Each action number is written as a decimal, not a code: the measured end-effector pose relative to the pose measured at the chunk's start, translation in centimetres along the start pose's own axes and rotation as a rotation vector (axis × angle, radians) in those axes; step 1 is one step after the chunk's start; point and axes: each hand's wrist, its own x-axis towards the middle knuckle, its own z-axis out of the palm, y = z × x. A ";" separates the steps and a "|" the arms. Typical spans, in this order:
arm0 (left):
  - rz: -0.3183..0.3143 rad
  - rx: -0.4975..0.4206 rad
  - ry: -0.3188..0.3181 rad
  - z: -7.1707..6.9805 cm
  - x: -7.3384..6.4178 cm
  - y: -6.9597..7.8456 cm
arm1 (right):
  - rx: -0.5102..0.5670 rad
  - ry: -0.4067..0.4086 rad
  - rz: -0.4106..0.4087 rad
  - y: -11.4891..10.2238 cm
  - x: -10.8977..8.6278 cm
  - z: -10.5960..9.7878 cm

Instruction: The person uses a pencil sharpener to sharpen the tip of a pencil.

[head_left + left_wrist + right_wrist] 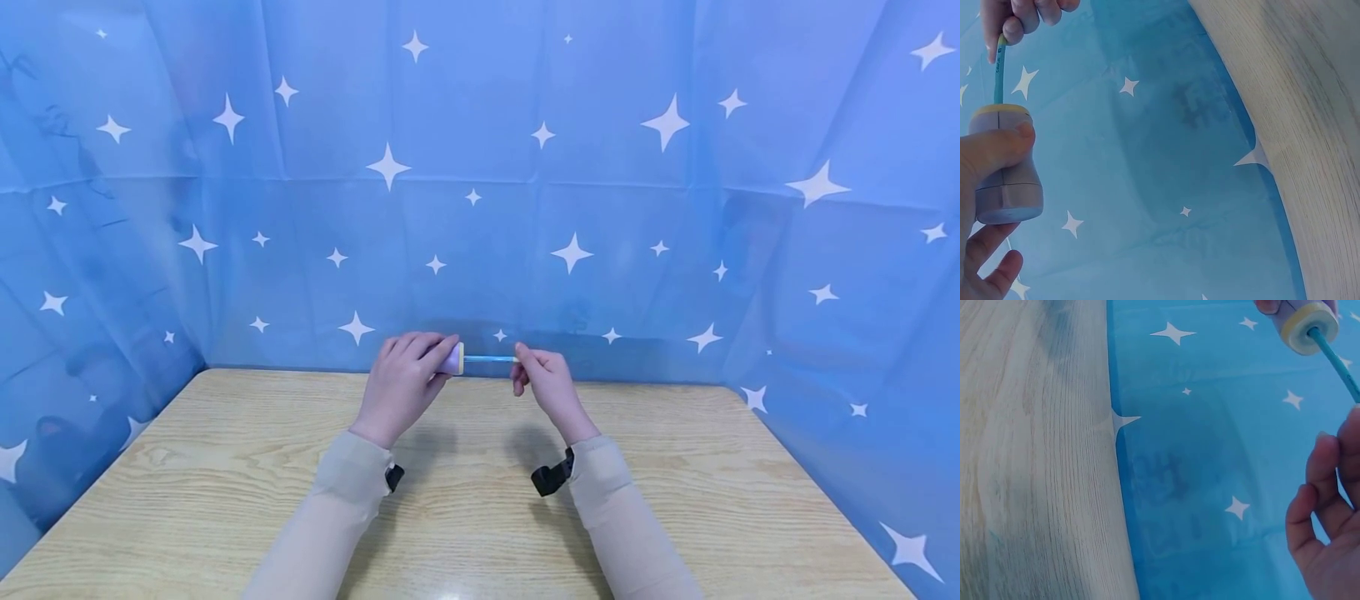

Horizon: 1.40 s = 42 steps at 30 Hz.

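Note:
My left hand (405, 382) grips a small lilac pencil sharpener (1010, 197) with a pale yellow rim, held sideways over the table's far edge. In the left wrist view, the thumb lies across its waisted body. A teal pencil (999, 78) sits with one end inside the hole of the rim, as the right wrist view shows with the sharpener's face (1302, 339). My right hand (551, 385) pinches the pencil's other end between thumb and forefinger, its remaining fingers loosely bent. The pencil's inserted tip is hidden.
Below the hands lies a light wood-grain table (480, 508), with rounded far corners. A blue curtain (480, 100) with white stars hangs behind and along both sides. Each wrist carries a strapped-on black camera mount (551, 477).

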 end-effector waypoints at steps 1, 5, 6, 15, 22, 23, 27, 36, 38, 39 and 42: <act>-0.004 0.002 -0.006 0.0 0.0 0.0 | 0.008 0.000 0.006 0.4 0.2 0.0; -0.015 0.009 -0.030 0.1 0.0 -0.1 | 0.026 0.006 -0.007 0.7 0.5 -0.1; -0.016 0.012 -0.033 0.2 0.0 -0.1 | 0.027 0.009 -0.014 0.7 0.5 -0.1; -0.023 0.010 -0.039 0.2 0.0 -0.1 | -0.048 0.041 -0.109 -0.2 0.3 -0.3; -0.028 0.010 -0.051 0.1 -0.1 -0.1 | -0.242 0.039 -0.193 -1.1 0.0 0.4; -0.028 0.013 -0.053 0.1 -0.1 -0.1 | -0.269 0.037 -0.211 -1.3 -0.1 0.6; -0.023 0.016 -0.050 0.2 -0.1 -0.2 | -0.380 0.030 -0.289 -1.9 -0.4 1.0; -0.012 0.028 -0.049 0.4 -0.1 -0.1 | -0.666 0.037 -0.515 -2.0 -0.7 1.5; -0.008 0.028 -0.048 0.5 -0.1 0.0 | -0.725 0.060 -0.575 -1.9 -0.7 1.6; -0.006 0.028 -0.048 0.6 -0.1 0.0 | -0.758 0.074 -0.604 -1.8 -0.7 1.7; -0.003 0.025 -0.046 0.6 -0.2 0.0 | -0.838 0.117 -0.672 -1.7 -0.6 1.9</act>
